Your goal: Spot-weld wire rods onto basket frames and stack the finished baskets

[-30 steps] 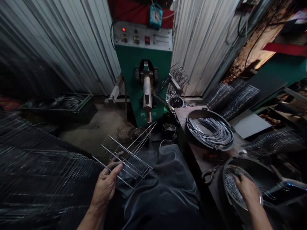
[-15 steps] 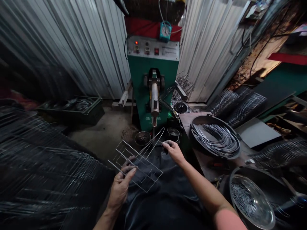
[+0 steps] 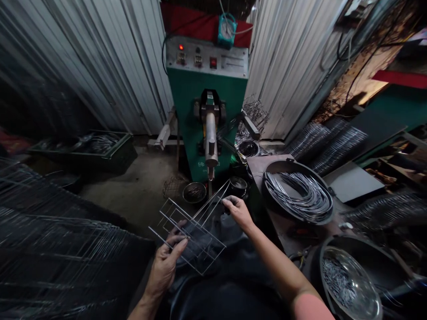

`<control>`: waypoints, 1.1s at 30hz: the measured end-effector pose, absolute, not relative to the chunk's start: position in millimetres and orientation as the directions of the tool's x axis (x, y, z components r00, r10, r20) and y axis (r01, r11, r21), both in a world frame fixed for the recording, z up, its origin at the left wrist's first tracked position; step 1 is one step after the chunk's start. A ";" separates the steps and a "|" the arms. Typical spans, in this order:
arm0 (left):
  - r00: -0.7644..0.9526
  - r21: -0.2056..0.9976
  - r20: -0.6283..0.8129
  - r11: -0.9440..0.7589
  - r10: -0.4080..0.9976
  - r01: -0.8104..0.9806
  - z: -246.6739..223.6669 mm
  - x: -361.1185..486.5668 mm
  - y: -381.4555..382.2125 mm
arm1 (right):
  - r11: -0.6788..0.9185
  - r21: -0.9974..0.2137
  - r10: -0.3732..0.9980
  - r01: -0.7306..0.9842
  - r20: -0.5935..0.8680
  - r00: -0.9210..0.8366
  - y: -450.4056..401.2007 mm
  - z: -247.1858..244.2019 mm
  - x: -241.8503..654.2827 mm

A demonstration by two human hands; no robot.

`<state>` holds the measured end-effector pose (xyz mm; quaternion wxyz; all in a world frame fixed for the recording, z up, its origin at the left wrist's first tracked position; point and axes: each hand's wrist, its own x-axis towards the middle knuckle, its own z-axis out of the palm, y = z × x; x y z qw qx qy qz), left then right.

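Wire rack (image 3: 209,230) tilts above the person's lap, gripped at its near left side between the thumb and fingers of the left hand (image 3: 167,260). Its long wires converge toward the far end, below the electrode (image 3: 211,172) of the green spot welder (image 3: 185,89) and apart from it. The right hand (image 3: 238,211) is beside those wires, thumb and forefinger pinched together; whether they hold a small piece or touch the rack is too small to tell.

A dark glossy apron (image 3: 233,266) lies beneath the rack. To the right, a round pan (image 3: 280,166) on a table (image 3: 256,163) holds bent metal wires (image 3: 310,200); nearer, a shiny bowl (image 3: 371,291) of short metal pins (image 3: 336,280) sits tilted inside a black pan (image 3: 363,243). Stacked wirework (image 3: 96,244) fills the lower left.
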<state>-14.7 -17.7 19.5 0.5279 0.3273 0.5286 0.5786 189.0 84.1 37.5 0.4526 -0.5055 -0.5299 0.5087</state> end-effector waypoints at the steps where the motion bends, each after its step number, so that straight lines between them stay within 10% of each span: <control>1: -0.217 0.958 -0.180 0.121 0.959 -0.261 18.8 -14.7 -16.5 | -0.025 -0.998 0.996 0.057 -0.030 -0.088 86.7 35.4 187.8; 33: -0.233 0.872 -0.330 0.200 0.915 -0.448 4.6 -12.7 34.3 | -0.185 -0.937 0.983 -0.296 -0.180 -0.044 145.7 23.7 154.7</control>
